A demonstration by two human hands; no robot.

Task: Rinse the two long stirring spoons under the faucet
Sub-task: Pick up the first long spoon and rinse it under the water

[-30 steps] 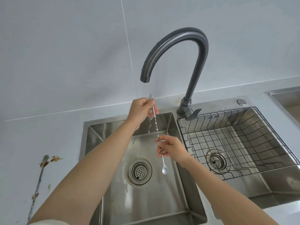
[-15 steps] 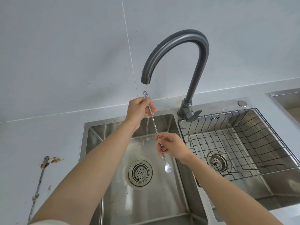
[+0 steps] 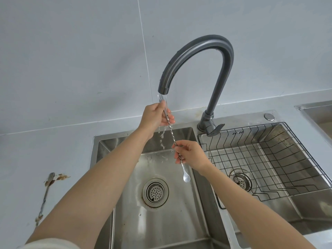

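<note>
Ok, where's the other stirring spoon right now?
Head view, far left: the other spoon lies on the counter, left of the sink, among brown smears.

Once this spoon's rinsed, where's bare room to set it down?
The wire rack in the right basin is bare. The counter between the dirty spoon and the rim of the left basin is free, with stains near that spoon. Crowded under the faucet: left hand, right hand and the held spoon fill it.
</note>
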